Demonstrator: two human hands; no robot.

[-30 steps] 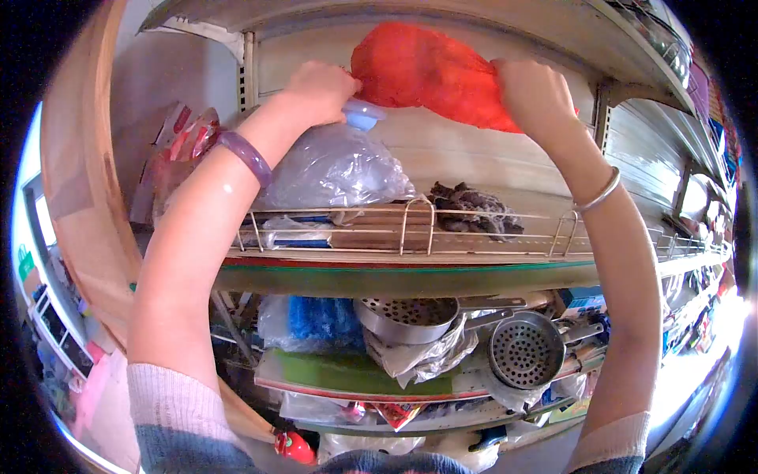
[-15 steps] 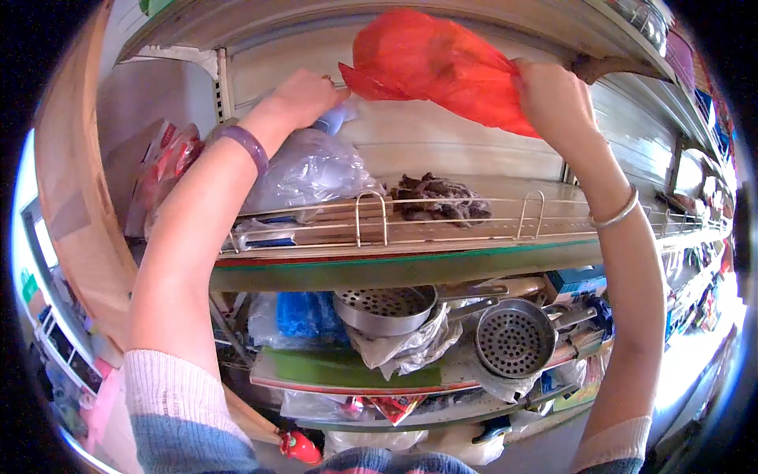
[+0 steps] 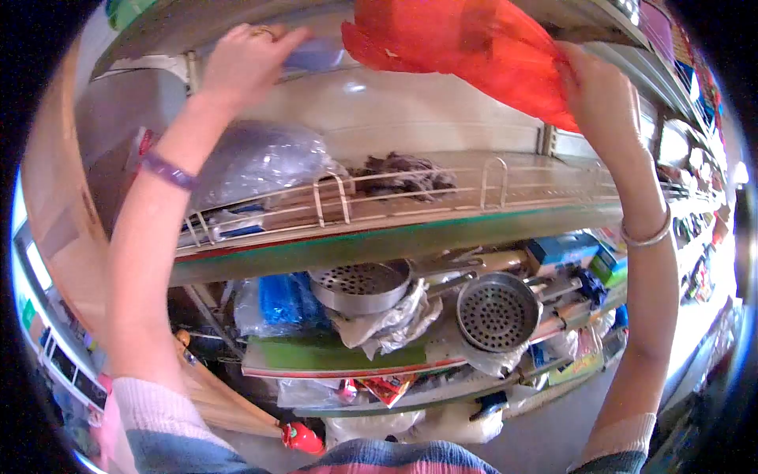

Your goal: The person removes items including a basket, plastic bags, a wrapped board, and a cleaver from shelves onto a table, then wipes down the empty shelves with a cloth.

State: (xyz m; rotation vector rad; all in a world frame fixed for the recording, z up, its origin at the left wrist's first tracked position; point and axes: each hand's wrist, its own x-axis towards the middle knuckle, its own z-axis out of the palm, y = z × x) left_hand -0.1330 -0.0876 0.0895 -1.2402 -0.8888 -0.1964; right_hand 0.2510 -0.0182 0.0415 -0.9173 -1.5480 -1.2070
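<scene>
A red plastic bag (image 3: 466,47) hangs bunched at the top, its lower right end gathered in my closed right hand (image 3: 596,91). At the upper left, my left hand (image 3: 253,59) is closed on a bluish translucent item (image 3: 314,54), which shows beyond its fingertips and is too blurred to name. The red bag's left end is loose, apart from my left hand. Below my left hand, a clear plastic bag (image 3: 264,158) lies on the wire-fronted shelf (image 3: 426,217). A dark crumpled cloth-like thing (image 3: 407,175) rests farther right on that shelf.
Lower shelves hold two perforated metal pans (image 3: 363,288) (image 3: 497,312), a blue packet (image 3: 284,300) and blue boxes (image 3: 562,253). An upper shelf (image 3: 189,28) overhangs my hands. A wooden panel (image 3: 67,205) stands at the left, with a red-ended object (image 3: 302,437) low down.
The red bag has risen toward the upper right with my right hand. My left hand has moved up and left with the bluish item, away from the bag. The view has shifted right.
</scene>
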